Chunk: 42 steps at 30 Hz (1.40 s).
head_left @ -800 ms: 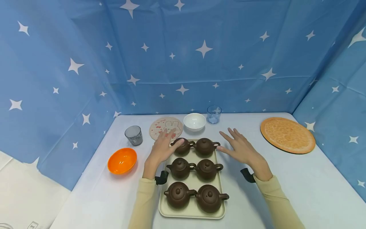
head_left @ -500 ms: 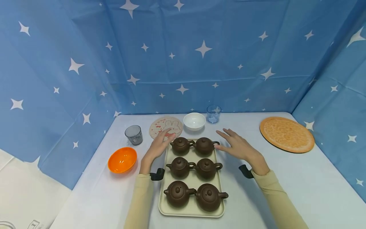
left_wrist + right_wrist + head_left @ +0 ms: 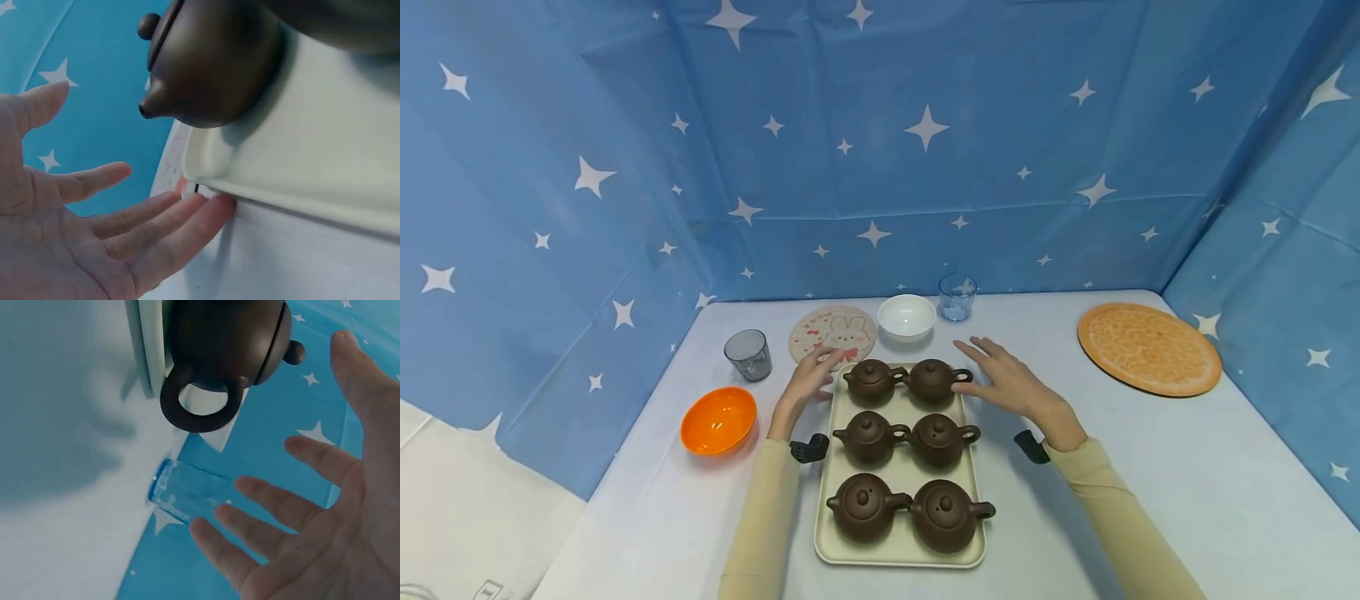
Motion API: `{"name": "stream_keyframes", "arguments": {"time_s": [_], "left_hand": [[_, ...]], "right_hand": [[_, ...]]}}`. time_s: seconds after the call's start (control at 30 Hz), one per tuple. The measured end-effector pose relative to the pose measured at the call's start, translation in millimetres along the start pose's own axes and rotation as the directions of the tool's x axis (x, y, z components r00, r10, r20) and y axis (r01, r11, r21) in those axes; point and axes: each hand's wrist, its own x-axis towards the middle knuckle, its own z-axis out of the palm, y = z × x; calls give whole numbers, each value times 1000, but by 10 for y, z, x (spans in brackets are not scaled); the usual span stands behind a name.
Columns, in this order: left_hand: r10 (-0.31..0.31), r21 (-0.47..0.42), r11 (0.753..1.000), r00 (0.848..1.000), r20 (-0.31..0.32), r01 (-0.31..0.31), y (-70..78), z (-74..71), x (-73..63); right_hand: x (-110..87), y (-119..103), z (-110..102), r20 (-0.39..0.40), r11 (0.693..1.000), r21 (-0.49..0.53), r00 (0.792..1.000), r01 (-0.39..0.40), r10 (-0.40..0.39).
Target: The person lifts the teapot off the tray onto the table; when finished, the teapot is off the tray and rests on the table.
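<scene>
Across the white table (image 3: 1225, 500), cream tray (image 3: 898, 562) lies front and center. Left hand (image 3: 808, 379) has just dropped to its far-left corner, fingertips at the rim, contact unclear; right hand (image 3: 1007, 382) has edged inward, just off the far-right corner. Both have fingers extended, gripping nothing, so tray isn't held yet. It carries six brown teapots (image 3: 864, 508), lids on, contents hidden. Orange bowl (image 3: 718, 422) left; white bowl (image 3: 907, 317) behind; gray glass (image 3: 749, 357) left, blue glass (image 3: 957, 300) back.
</scene>
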Motion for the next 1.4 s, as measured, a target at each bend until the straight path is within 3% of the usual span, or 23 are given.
{"name": "stream_keyframes", "arguments": {"time_s": [0.17,0.47,0.7,1.17,1.4], "left_hand": [[-43,-54,998,999,-1,43,-24,-21,55],[-77,-53,996,997,-12,77,-78,-16,110],[-88,-17,996,995,-46,87,-141,5,165],[-35,75,996,994,-99,43,-150,19,128],[-2,42,999,999,-47,4,-217,3,146]], "right_hand": [[82,80,88,3,991,123,999,47,-48],[115,177,196,44,966,259,999,16,-29],[159,207,249,12,941,339,1000,3,-8],[234,245,308,-77,922,385,995,-33,68],[267,247,303,-70,915,398,993,-61,97]]}}
